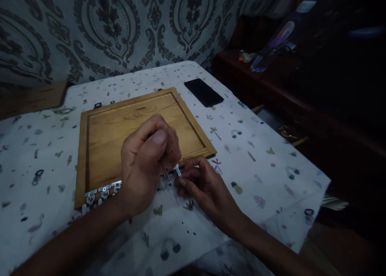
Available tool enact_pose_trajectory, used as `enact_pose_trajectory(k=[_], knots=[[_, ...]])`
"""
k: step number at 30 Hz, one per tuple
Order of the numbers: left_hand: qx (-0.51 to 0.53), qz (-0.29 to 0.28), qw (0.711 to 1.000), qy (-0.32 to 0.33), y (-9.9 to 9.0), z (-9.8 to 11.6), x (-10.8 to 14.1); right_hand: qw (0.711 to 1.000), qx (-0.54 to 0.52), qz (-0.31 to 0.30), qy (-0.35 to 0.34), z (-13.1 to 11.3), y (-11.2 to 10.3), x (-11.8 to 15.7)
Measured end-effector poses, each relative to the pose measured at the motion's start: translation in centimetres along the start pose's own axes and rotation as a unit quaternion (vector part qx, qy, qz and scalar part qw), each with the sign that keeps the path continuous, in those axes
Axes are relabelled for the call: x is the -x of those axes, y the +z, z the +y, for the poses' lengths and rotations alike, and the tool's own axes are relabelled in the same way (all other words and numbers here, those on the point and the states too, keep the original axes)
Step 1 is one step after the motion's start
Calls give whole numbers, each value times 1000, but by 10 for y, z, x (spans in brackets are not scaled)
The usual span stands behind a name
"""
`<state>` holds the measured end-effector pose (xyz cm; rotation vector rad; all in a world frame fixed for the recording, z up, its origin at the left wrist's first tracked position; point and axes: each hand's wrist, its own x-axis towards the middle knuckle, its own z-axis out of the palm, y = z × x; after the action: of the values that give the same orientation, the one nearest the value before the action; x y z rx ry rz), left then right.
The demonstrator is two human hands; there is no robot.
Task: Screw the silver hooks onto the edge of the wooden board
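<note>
hands work close together at the near edge of a framed wooden panel [120, 115], which lies flat on the cloth-covered table [256, 155]. the left hand [147, 163] is curled closed above that edge, thumb on top, and whether it has anything inside its grip is hidden. the right hand [206, 181] has its thumb and fingers pinched together on the lower end of a small metal clip [178, 171], whose upper end reaches up close to the left fist. just left of that clip, a thin metal piece [168, 178] shows beside the same edge. as for how far things are, at least 3 metal fittings [104, 192] sit in a row along the near left part of the frame, and they look set in place, though it is too dark to tell how firmly. the clip at the fingers does not look settled, and the left hand and forearm cover part of the row, so a full count cannot be made. beyond the panel's right side lies a dark phone [204, 93]; a brown board [33, 99] rests at the far left, and a bottle [273, 43] leans at the far right.
</note>
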<state>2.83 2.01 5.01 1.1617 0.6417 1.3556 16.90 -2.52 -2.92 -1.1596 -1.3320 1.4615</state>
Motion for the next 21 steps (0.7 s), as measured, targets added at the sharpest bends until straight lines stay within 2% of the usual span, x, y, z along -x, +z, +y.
enact_pose_trajectory(k=[13,21], knots=[[4,11,1000,-9,4,0,4,1000,-7,-6,6,5,-1,3],[-123,5,992,38,1,-8,11,1000,-7,-12,-12,1,-1,1]])
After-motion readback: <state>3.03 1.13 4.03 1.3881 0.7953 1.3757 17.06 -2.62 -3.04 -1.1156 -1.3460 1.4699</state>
